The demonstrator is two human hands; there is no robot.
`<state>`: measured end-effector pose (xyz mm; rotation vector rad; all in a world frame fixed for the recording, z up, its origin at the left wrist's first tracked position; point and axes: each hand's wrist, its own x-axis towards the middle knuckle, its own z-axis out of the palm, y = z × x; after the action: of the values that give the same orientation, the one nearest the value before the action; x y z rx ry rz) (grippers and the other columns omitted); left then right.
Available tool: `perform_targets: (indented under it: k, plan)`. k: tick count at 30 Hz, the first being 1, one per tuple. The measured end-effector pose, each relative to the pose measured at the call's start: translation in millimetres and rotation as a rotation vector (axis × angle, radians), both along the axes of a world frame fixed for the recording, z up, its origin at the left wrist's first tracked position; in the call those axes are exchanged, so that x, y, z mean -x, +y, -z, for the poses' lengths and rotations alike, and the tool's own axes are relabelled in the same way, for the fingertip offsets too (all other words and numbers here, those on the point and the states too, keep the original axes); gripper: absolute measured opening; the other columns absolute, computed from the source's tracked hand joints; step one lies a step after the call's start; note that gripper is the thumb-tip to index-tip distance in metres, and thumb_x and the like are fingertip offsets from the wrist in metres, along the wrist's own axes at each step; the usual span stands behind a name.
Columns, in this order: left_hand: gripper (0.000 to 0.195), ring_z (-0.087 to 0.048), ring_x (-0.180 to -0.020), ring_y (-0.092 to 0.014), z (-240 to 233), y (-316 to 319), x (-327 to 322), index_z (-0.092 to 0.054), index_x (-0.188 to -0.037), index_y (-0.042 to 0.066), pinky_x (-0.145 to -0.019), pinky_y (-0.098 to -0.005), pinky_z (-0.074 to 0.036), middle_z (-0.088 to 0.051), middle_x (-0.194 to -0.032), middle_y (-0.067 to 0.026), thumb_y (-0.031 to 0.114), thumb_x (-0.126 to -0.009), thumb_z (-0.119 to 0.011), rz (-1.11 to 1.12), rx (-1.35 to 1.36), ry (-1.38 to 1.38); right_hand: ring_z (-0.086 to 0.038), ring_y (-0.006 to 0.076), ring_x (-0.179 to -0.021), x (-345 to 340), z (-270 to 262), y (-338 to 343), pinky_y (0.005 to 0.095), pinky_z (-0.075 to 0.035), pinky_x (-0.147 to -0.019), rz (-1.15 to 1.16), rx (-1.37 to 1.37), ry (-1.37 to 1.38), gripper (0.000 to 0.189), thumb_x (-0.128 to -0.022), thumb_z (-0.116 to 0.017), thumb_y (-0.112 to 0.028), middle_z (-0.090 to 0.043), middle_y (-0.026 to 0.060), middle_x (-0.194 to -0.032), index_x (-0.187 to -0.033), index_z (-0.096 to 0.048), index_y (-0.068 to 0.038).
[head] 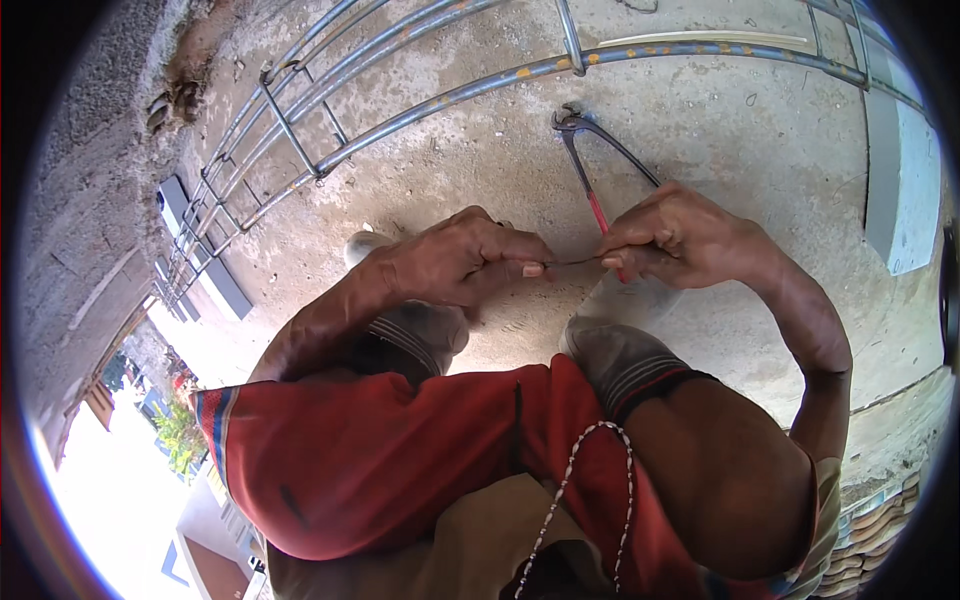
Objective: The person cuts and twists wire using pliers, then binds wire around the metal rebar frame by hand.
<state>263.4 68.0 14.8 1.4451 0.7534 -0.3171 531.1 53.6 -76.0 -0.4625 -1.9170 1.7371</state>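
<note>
A short piece of thin dark wire (574, 262) stretches between my two hands above the concrete floor. My left hand (469, 255) pinches one end of it between thumb and fingers. At the other end, my right hand (675, 236) pinches it in the same way. Just beyond the right hand, steel end-cutting pincers (579, 154) lie on the floor with their handles spread. One handle shows a red grip, partly hidden behind the right hand; the end of the other handle is hidden.
A long steel rebar cage (457, 94) with cross ties curves across the far side. Its left end lies near grey blocks (206, 251); a pale block (900, 180) stands at right. A thin pale strip (705, 36) lies behind the front bar. My shoes (626, 307) rest on the floor.
</note>
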Motion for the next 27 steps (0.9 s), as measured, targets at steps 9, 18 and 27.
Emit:
perform_targets:
  k: [9,18,27]
  plan:
    - [0.019,-0.060,-0.077,-0.018,43,16,-22,-0.060,-0.104,0.001,-0.069,-0.0317,-0.046,-0.063,-0.085,-0.0102,0.015,-0.095,-0.050,-0.192,-0.183,-0.413,-0.065,0.0142,-0.071,-26,-51,9,0.0256,-0.050,-0.061,0.515,0.299,-0.231,0.024,-0.078,-0.074,-0.008,-0.069,0.0076,-0.086,-0.100,-0.069,-0.001]
    - [0.032,-0.031,-0.046,-0.002,65,37,-62,-0.061,-0.088,0.006,-0.046,-0.0208,-0.026,-0.040,-0.056,0.0074,0.032,-0.100,-0.047,-0.309,0.636,-0.504,-0.062,0.0153,-0.069,16,-23,-49,0.0251,-0.050,-0.061,0.868,0.610,0.246,0.032,-0.086,-0.069,-0.019,-0.060,0.0135,-0.098,-0.110,-0.063,0.000]
    - [0.040,-0.048,-0.059,-0.008,61,21,-82,-0.063,-0.092,0.001,-0.056,-0.0270,-0.042,-0.053,-0.066,0.0012,0.037,-0.099,-0.048,-0.265,0.655,-0.723,-0.059,0.0204,-0.096,20,-94,-43,0.0361,-0.046,-0.089,1.069,0.331,-0.418,0.015,-0.098,-0.049,-0.019,-0.056,0.0115,-0.104,-0.095,-0.051,-0.004]
